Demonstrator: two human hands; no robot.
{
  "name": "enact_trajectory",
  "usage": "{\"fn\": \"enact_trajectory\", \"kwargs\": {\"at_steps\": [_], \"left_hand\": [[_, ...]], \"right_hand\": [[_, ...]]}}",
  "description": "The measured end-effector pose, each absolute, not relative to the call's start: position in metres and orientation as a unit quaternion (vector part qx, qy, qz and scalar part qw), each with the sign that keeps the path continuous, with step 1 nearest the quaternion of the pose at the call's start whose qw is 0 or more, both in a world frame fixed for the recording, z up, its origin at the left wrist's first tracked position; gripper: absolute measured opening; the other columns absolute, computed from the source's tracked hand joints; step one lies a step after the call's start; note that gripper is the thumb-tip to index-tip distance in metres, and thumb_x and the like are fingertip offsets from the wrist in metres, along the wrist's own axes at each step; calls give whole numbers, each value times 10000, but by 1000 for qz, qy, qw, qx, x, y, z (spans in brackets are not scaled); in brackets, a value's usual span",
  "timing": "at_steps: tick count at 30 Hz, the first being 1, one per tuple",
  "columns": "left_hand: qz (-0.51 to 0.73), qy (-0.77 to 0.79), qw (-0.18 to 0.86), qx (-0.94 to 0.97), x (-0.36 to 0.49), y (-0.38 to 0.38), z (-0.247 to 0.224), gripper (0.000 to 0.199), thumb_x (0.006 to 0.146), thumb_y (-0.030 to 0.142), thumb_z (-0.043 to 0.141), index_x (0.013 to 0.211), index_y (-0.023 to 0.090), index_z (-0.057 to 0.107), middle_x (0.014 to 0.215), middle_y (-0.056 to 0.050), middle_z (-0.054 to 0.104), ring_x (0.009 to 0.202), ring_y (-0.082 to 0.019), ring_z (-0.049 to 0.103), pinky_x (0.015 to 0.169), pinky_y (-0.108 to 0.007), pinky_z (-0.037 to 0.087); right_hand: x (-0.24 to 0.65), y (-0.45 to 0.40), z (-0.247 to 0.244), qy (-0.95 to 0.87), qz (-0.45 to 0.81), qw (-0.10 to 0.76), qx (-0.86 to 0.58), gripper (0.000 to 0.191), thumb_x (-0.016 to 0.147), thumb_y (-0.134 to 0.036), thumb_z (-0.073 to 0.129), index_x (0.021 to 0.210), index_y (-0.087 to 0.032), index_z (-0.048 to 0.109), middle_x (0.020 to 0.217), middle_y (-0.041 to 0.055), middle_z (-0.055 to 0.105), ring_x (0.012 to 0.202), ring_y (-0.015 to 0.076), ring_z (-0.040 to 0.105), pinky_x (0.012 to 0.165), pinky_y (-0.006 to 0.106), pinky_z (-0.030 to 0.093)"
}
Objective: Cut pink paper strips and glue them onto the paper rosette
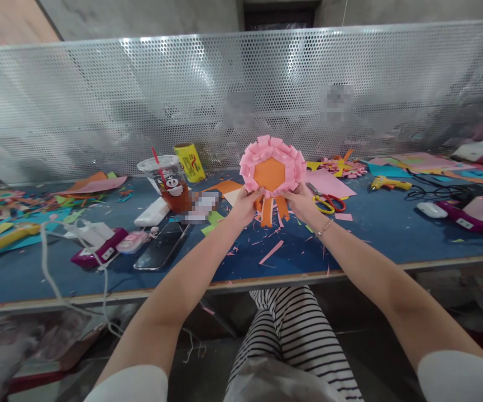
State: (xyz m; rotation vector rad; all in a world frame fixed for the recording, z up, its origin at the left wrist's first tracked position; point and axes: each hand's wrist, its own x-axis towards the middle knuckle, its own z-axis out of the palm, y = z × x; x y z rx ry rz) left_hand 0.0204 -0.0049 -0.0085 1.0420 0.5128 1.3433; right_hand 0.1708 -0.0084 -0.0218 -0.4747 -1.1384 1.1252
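Note:
Both hands hold up a paper rosette (269,174) above the blue table. It has a ruffled pink rim, an orange centre and orange ribbon tails hanging below. My left hand (246,205) is closed on its lower left edge, and my right hand (304,202) grips the lower right edge. Some fingers are hidden behind the paper. Right of my right hand lie scissors (329,205) with red and yellow handles. A sheet of pink paper (329,182) is behind them. Thin pink paper scraps (271,252) are scattered beneath the rosette.
Left of my arms stand a lidded drink cup (173,187) and a yellow packet (190,163), near a phone (162,247). Purple power strips (99,251) with cords sit on either side. A yellow glue gun (390,183) lies at right. A perforated metal screen (161,95) borders the back.

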Motion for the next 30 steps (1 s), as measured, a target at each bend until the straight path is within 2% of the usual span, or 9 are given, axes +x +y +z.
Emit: {"fn": "enact_trajectory", "kwargs": {"at_steps": [3, 9, 12, 16, 20, 22, 27, 30], "left_hand": [[567, 233, 648, 451, 21, -6, -8, 265, 595, 181, 743, 811, 171, 590, 742, 16, 659, 662, -102, 612, 642, -224, 495], [548, 248, 667, 439, 22, -7, -8, 258, 614, 184, 745, 827, 170, 601, 735, 0, 664, 697, -127, 627, 673, -255, 504], [556, 248, 659, 443, 21, -5, -10, 245, 611, 185, 752, 805, 160, 603, 685, 13, 647, 614, -105, 604, 637, -248, 495], [572, 252, 645, 439, 17, 0, -12, 237, 599, 198, 757, 758, 155, 586, 649, 30, 621, 522, -77, 553, 528, -217, 456], [564, 255, 636, 462, 17, 1, -13, 240, 596, 206, 757, 758, 154, 588, 640, 29, 614, 521, -78, 551, 515, -211, 446], [562, 251, 625, 479, 19, 0, -13, 241, 587, 216, 764, 746, 149, 596, 654, 20, 627, 541, -83, 563, 557, -223, 464], [572, 248, 596, 506, 22, 1, -14, 255, 544, 218, 791, 733, 140, 638, 768, -25, 681, 754, -140, 631, 782, -281, 474], [563, 276, 599, 498, 19, 3, -15, 250, 538, 228, 796, 721, 128, 657, 747, -39, 684, 742, -150, 632, 769, -286, 469]], "right_hand": [[171, -7, -22, -512, 483, 679, -208, 407, 593, -265, 752, 917, -250, 506, 926, -6, 658, 853, 155, 634, 802, 320, 522], [175, -2, -24, -511, 463, 690, -221, 552, 587, -290, 748, 1067, -261, 477, 1096, 30, 635, 961, 184, 616, 843, 347, 510], [175, -3, -23, -511, 481, 679, -213, 561, 578, -300, 760, 1061, -261, 479, 1113, 33, 628, 961, 186, 616, 835, 346, 512], [177, -4, -21, -513, 530, 642, -209, 521, 573, -342, 768, 1020, -252, 516, 1042, 30, 650, 885, 183, 633, 769, 340, 529], [180, -1, -24, -505, 510, 648, -256, 409, 577, -393, 756, 890, -216, 561, 859, 14, 668, 754, 161, 631, 672, 296, 527], [181, 0, -25, -508, 496, 653, -262, 381, 583, -391, 749, 865, -209, 569, 824, 9, 666, 740, 155, 627, 656, 281, 518], [181, -4, -20, -496, 488, 667, -266, 326, 600, -348, 720, 862, -225, 570, 875, 10, 668, 820, 168, 634, 704, 291, 513], [183, -5, -15, -479, 485, 675, -282, 274, 598, -327, 714, 781, -223, 539, 794, 4, 661, 804, 170, 636, 692, 292, 515]]}}
